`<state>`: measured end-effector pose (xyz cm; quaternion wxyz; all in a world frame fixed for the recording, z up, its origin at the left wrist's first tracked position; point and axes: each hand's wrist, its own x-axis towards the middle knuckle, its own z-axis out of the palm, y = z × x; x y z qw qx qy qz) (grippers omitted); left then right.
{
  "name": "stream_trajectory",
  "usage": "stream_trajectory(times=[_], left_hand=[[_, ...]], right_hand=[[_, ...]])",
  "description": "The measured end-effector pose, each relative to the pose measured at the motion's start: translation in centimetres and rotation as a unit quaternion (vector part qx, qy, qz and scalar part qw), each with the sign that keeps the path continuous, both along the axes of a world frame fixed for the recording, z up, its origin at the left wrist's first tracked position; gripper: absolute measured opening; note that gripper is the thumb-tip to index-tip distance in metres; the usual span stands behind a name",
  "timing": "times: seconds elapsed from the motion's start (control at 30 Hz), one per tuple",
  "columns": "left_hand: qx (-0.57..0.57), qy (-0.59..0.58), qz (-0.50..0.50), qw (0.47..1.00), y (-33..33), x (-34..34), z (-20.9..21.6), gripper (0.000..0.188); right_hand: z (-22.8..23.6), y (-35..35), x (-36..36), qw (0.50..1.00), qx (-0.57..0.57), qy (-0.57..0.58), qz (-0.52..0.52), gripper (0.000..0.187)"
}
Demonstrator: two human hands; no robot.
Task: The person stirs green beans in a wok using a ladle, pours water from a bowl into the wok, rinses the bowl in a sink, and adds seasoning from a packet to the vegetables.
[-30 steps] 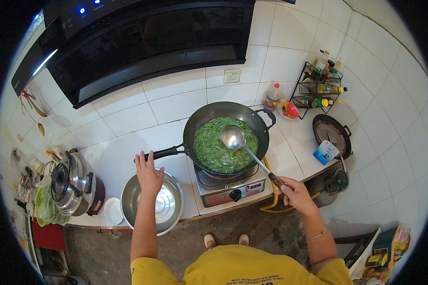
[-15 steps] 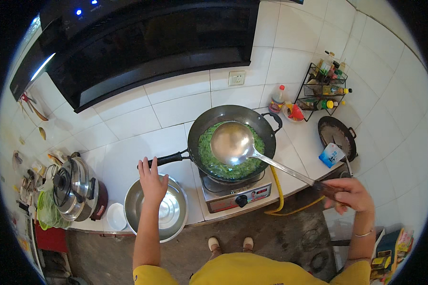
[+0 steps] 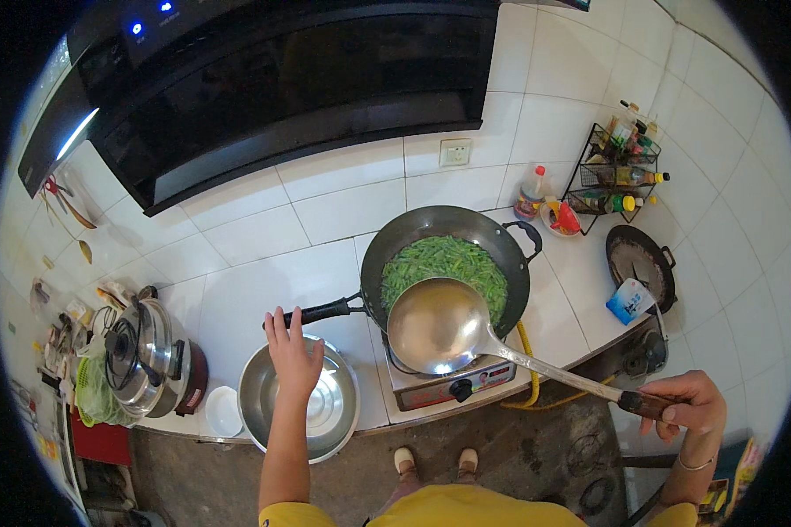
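Observation:
My right hand [image 3: 687, 406] is closed around the dark wooden grip of a large metal ladle [image 3: 439, 327]. The ladle's bowl hangs over the near side of a dark wok [image 3: 404, 228] and hides part of its rim. Chopped green vegetables [image 3: 448, 263] in liquid fill the bottom of the wok. My left hand [image 3: 296, 356] has its fingers spread across the end of the wok's black handle [image 3: 325, 311]; whether they press on it I cannot tell. Below that hand lies a wide steel basin [image 3: 347, 395]. Under the wok stands a gas stove [image 3: 457, 386].
To the left are a small white bowl [image 3: 223, 411] and a steel-lidded electric pot [image 3: 163, 360]. At the right stand a bottle rack [image 3: 615, 176], a dark pan [image 3: 637, 259] and a blue-white packet [image 3: 629, 301]. A black range hood [image 3: 299, 97] overhangs the counter.
The ladle has moved from over the wok's middle toward me, and its bowl looks larger, exposing more vegetables. My left hand stays by the handle. The whole view has shifted slightly.

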<state>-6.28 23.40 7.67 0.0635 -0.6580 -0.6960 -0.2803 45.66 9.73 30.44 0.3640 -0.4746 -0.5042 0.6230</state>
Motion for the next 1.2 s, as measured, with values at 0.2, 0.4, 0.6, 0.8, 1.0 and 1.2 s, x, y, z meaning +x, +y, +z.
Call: stream_trajectory(times=[0.2, 0.4, 0.6, 0.8, 1.0, 1.2], left_hand=[[0.013, -0.008, -0.001, 1.0, 0.0, 0.2, -0.1, 0.07], [0.027, 0.019, -0.007, 0.999, 0.8, -0.3, -1.0, 0.07], [0.041, 0.034, -0.008, 0.999, 0.1, -0.4, -0.9, 0.072], [0.032, 0.011, -0.012, 0.999, 0.4, 0.2, -0.6, 0.071], [0.022, 0.008, -0.005, 1.0, 0.3, 0.1, -0.3, 0.072], [0.04, 0.021, -0.01, 0.999, 0.3, 0.3, -0.6, 0.071]], right_hand=[[0.0, 0.1, 0.4, 0.999, 0.033, -0.024, 0.004, 0.042], [2.3, -2.4, 6.5, 0.993, -0.002, -0.03, 0.117, 0.05], [3.4, -3.0, 2.7, 0.996, -0.034, -0.072, 0.033, 0.047], [3.0, -2.1, 0.8, 0.996, -0.051, -0.077, 0.004, 0.045], [2.4, -1.5, 0.5, 0.995, -0.049, -0.09, -0.007, 0.043], [3.0, -1.9, 0.4, 0.994, -0.046, -0.102, -0.016, 0.042]])
